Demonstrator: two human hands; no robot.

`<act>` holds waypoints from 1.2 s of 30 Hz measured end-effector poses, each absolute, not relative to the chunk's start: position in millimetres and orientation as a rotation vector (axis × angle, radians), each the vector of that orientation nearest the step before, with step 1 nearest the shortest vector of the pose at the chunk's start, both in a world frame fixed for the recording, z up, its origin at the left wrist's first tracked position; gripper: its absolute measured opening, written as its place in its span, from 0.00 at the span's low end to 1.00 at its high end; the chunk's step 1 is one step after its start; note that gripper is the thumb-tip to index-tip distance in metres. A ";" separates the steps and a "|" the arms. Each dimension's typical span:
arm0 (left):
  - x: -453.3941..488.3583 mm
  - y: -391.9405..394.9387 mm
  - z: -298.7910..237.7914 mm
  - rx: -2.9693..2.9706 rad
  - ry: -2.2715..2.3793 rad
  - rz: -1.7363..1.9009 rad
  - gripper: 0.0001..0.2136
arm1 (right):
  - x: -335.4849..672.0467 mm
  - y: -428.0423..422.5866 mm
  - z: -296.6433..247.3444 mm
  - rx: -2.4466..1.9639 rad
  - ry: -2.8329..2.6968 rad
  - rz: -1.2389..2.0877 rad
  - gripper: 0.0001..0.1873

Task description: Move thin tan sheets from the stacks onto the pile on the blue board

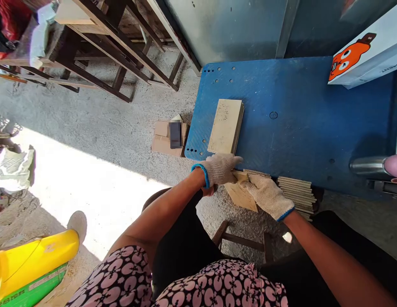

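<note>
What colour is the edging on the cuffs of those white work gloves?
Bright blue on both the left glove and the right glove, as the head view shows.

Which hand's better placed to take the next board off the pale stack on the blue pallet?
Left, probably: the left hand is right at the near end of the pale stack, while the right hand sits farther off, on the thin wooden piece.
</note>
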State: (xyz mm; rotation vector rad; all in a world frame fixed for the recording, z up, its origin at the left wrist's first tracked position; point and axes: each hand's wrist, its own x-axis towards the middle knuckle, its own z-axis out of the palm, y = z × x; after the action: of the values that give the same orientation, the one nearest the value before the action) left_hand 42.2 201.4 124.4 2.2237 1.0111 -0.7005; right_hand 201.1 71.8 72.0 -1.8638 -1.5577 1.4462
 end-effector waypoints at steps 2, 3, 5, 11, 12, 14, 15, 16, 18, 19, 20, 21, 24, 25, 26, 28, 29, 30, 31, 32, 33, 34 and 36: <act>37.6 195.0 127.4 2.203 1.203 -0.424 0.43 | 207.8 77.7 72.8 -1.881 -1.431 1.437 0.14; 33.4 189.5 125.3 2.164 1.319 -0.256 0.46 | 211.3 81.2 73.5 -1.876 -1.369 1.431 0.14; 23.9 173.9 114.3 2.039 1.519 0.024 0.50 | 218.1 88.3 75.7 -1.837 -1.261 1.405 0.14; 35.8 111.6 76.3 1.729 1.711 0.159 0.64 | 228.4 102.6 80.3 -1.730 -0.953 1.374 0.19; 44.4 104.3 74.0 1.709 1.734 0.144 0.67 | 228.9 103.6 79.4 -1.737 -0.915 1.380 0.20; 62.6 95.7 71.2 1.723 1.774 0.132 0.70 | 230.0 104.7 76.2 -1.766 -0.881 1.370 0.20; 70.9 94.0 69.9 1.749 1.785 0.137 0.71 | 230.9 105.2 74.4 -1.782 -0.879 1.355 0.20; 78.2 93.9 68.2 1.781 1.785 0.142 0.72 | 232.1 105.6 72.7 -1.801 -0.879 1.336 0.20; 89.2 96.1 64.5 1.827 1.782 0.144 0.71 | 235.1 106.5 71.3 -1.847 -0.887 1.296 0.20; 93.1 97.9 62.9 1.837 1.787 0.142 0.70 | 236.6 107.1 71.8 -1.872 -0.885 1.281 0.20; 96.2 99.7 61.7 1.841 1.789 0.138 0.68 | 237.9 107.7 73.1 -1.898 -0.882 1.270 0.20; 98.6 101.6 61.1 1.837 1.789 0.134 0.66 | 238.7 108.3 74.9 -1.922 -0.879 1.254 0.20; 101.8 108.3 63.4 1.755 1.781 0.083 0.65 | 237.7 110.0 80.1 -1.965 -0.866 1.182 0.23; 101.3 111.6 65.3 1.722 1.774 0.051 0.66 | 236.4 110.5 80.8 -1.961 -0.853 1.170 0.23; 99.7 115.9 67.5 1.699 1.766 0.019 0.66 | 234.7 110.9 80.5 -1.942 -0.822 1.177 0.23; 93.5 127.8 72.6 1.677 1.748 -0.051 0.67 | 231.1 111.8 77.7 -1.859 -0.712 1.243 0.22; 89.0 135.5 75.5 1.671 1.740 -0.087 0.67 | 229.4 112.1 75.6 -1.806 -0.642 1.291 0.21; 83.7 144.4 78.4 1.661 1.736 -0.124 0.66 | 228.0 112.3 73.3 -1.755 -0.572 1.332 0.21; 77.9 154.4 81.3 1.648 1.739 -0.158 0.66 | 226.9 112.4 71.0 -1.715 -0.519 1.361 0.22; 72.0 165.1 84.1 1.639 1.751 -0.185 0.64 | 226.0 112.2 68.8 -1.690 -0.490 1.381 0.22; 66.3 176.6 86.4 1.635 1.772 -0.206 0.63 | 225.2 111.7 66.8 -1.680 -0.483 1.391 0.22; 61.0 188.5 88.1 1.642 1.805 -0.215 0.62 | 224.6 111.1 64.8 -1.683 -0.493 1.396 0.22; 53.0 213.0 88.9 1.671 1.896 -0.226 0.60 | 223.3 109.4 60.9 -1.697 -0.556 1.416 0.22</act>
State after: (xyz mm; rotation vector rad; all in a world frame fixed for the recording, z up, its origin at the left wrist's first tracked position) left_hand 53.0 213.0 88.9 1.6715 1.8955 -0.2258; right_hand 223.3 109.4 60.9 -1.6969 -0.5558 1.4164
